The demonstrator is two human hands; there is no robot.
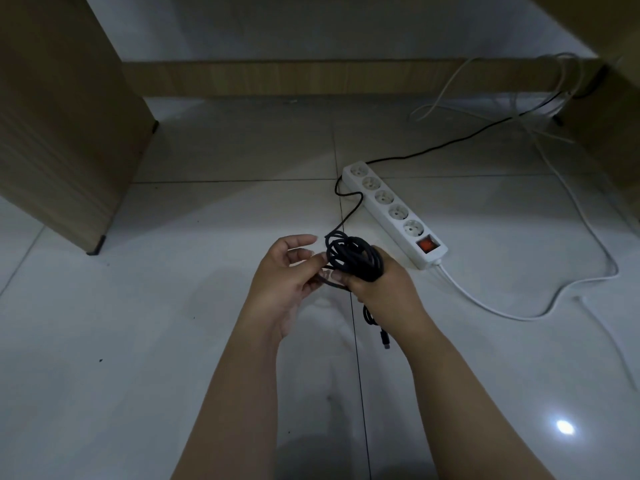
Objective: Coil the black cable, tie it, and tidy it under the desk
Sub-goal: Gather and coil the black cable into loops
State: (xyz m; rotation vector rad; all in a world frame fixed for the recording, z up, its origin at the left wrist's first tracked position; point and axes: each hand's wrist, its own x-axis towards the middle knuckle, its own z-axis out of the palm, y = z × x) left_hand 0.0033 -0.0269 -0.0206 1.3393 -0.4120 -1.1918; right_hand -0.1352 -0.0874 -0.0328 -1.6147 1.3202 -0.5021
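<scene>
Your right hand point(379, 289) is closed round the black cable point(353, 259), which sits as a bundle of loops gripped in the fist, held above the tiled floor point(173, 341) in front of the desk opening. Your left hand point(287, 271) is half open, fingers loosely curled, thumb and fingertips just touching a strand at the left edge of the coil; whether it actually pinches that strand is hard to tell.

One black run leaves the top of the coil, snakes past the near end of the white power strip point(391, 216) and heads back toward the right desk leg point(602, 133). A short tail with a plug point(385, 339) hangs below your right wrist.

Step in hand, as judged: finishing the coil, about to tie. Tips:
- Keep the right fist firm so the loops don't spring apart.
- Feed the remaining run in with the left hand, matching loop size, no twisting.
- Leave enough tail free to wrap across the middle of the bundle and tuck through.
- Watch the slack run on the floor; it lies right by the power strip and may drag it.
- White cables point(519, 299) lie close by; don't catch them in a loop.

Writing: none readable. No brand or label visible on the strip or cable; only a red rocker switch point(426, 244) on the strip, markings too small to read.
</scene>
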